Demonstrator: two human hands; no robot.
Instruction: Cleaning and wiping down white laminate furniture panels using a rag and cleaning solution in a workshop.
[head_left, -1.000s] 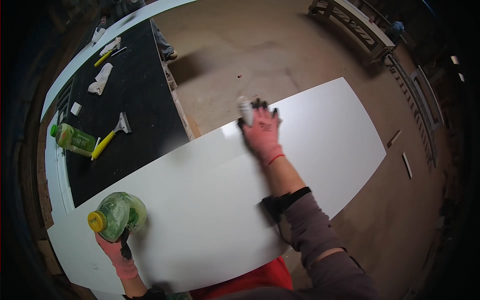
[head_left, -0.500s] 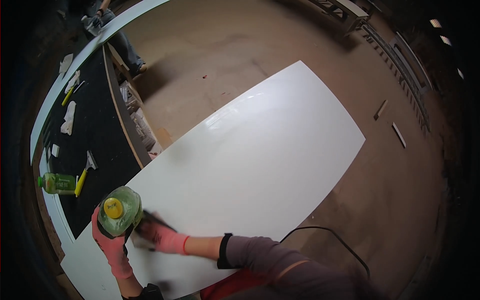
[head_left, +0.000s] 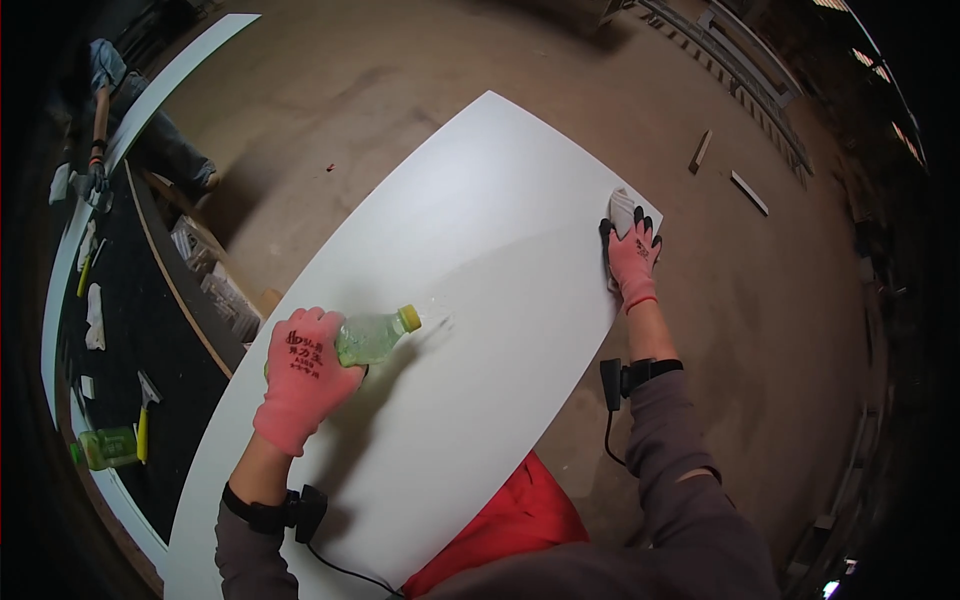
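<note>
My left hand [head_left: 303, 372], in a pink glove, is closed round a clear plastic bottle [head_left: 368, 338] of pale green liquid with a yellow cap. The bottle lies tilted on its side above a large white panel [head_left: 480, 160], its cap pointing right. Fine droplets or streaks show beside the cap. At the panel's far right corner, my right hand [head_left: 632, 262], gloved in pink with black fingertips, presses a folded white cloth [head_left: 621, 212] against the surface. Its fingers are bent over the cloth.
Left of the panel, a black-topped table [head_left: 150, 370] holds a yellow-handled scraper [head_left: 145, 415], a green bottle [head_left: 105, 448] and white rags [head_left: 95, 318]. A co-worker [head_left: 125, 105] stands beyond a long white strip. Two short pieces [head_left: 749, 193] lie on the floor at right.
My right hand has gone from beside the left hand to the panel's far right corner. The bottle has turned from cap toward me to cap pointing right. The view has shifted.
</note>
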